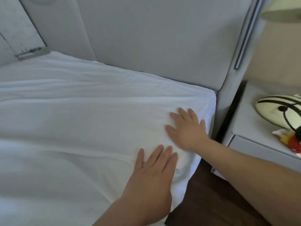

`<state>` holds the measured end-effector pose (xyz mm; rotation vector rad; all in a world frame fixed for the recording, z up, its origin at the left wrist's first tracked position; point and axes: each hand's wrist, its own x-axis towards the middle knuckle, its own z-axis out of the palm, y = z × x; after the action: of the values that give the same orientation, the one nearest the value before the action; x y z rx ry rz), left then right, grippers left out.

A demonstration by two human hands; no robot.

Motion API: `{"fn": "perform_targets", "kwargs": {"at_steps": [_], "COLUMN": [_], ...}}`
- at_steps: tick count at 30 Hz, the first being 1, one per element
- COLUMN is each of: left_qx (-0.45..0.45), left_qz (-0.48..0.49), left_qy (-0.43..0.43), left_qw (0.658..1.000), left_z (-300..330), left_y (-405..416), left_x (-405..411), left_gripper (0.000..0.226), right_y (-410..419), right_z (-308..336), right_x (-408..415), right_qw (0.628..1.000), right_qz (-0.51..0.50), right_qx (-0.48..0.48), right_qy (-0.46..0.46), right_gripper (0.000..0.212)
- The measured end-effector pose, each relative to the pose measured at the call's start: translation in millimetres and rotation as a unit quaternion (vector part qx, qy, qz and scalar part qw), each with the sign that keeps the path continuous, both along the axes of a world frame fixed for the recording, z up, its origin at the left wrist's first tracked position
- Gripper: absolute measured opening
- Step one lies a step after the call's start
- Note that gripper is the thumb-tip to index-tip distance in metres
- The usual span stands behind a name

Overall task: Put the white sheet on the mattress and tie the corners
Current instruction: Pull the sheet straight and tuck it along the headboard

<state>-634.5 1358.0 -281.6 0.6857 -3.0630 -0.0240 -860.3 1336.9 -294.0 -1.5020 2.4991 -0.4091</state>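
Note:
The white sheet (73,111) covers the mattress top and wraps down over its near right corner (210,108) beside the headboard. Long wrinkles run across it. My left hand (153,173) lies flat on the sheet near the mattress's side edge, fingers straight and together. My right hand (187,129) rests flat on the sheet close to the corner, fingers spread. Neither hand holds any cloth. The sheet's lower edge along the mattress side is hidden.
A grey padded headboard (146,38) rises behind the bed. To the right stands a pale nightstand (254,128) with a striped cream object (276,111) and a red and yellow item (291,141). Dark wood floor (211,193) lies beside the bed.

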Motion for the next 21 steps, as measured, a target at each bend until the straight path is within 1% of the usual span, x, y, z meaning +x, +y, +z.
{"fn": "perform_targets", "kwargs": {"at_steps": [1, 3, 4, 6, 8, 10, 12, 14, 15, 17, 19, 20, 21], "left_qx": [0.007, 0.011, 0.008, 0.024, 0.045, 0.044, 0.013, 0.002, -0.003, 0.013, 0.025, 0.013, 0.005], "left_qz": [0.002, 0.019, 0.031, 0.059, 0.070, 0.055, 0.028, 0.018, 0.017, 0.008, 0.008, 0.007, 0.011], "left_qy": [-0.007, -0.036, -0.045, -0.053, -0.023, -0.003, 0.006, -0.017, -0.019, -0.002, 0.028, 0.055, 0.069], "left_qw": [1.000, 0.999, 0.998, 0.997, 0.996, 0.998, 1.000, 1.000, 1.000, 1.000, 0.999, 0.998, 0.998], "left_z": [1.8, 17.7, 22.6, 35.6, 47.2, 48.2, 45.4, 45.3, 50.6, 51.4, 50.9, 48.2, 45.2], "left_y": [3.9, 11.8, 13.5, 13.2, 8.7, 3.2, -0.1, -10.6, -17.4, -35.4, -52.2, -60.2, -67.5], "left_x": [7.7, 25.7, 35.7, 56.3, 73.6, 81.8, 79.5, 66.0, 56.4, 40.6, 30.4, 29.7, 31.8], "left_gripper": [0.080, 0.094, 0.095, 0.085, 0.067, 0.049, 0.037, 0.042, 0.045, 0.049, 0.043, 0.038, 0.035], "right_y": [4.2, 7.7, 6.6, 5.5, 6.9, 13.5, 15.7, -1.0, -15.0, -51.7, -82.9, -97.8, -110.8], "right_z": [0.4, 10.5, 19.6, 37.2, 45.5, 44.2, 40.2, 49.5, 60.1, 72.8, 76.0, 75.4, 74.8], "right_x": [0.4, 0.4, -0.3, 4.3, 16.6, 28.3, 32.4, 27.5, 21.7, 4.3, -22.3, -38.0, -49.9], "right_qw": [1.000, 0.999, 0.998, 0.997, 0.996, 0.989, 0.978, 0.981, 0.985, 0.993, 0.996, 0.996, 0.997], "right_qz": [-0.004, -0.011, -0.013, -0.016, 0.020, 0.097, 0.146, 0.125, 0.103, 0.062, 0.022, 0.010, 0.009], "right_qx": [0.013, 0.039, 0.049, 0.048, 0.019, 0.054, 0.109, 0.113, 0.098, 0.055, -0.016, -0.026, -0.010], "right_qy": [0.001, 0.021, 0.032, 0.056, 0.087, 0.099, 0.105, 0.101, 0.093, 0.079, 0.089, 0.090, 0.082], "right_gripper": [0.065, 0.064, 0.064, 0.066, 0.066, 0.065, 0.063, 0.053, 0.049, 0.049, 0.045, 0.047, 0.052]}}
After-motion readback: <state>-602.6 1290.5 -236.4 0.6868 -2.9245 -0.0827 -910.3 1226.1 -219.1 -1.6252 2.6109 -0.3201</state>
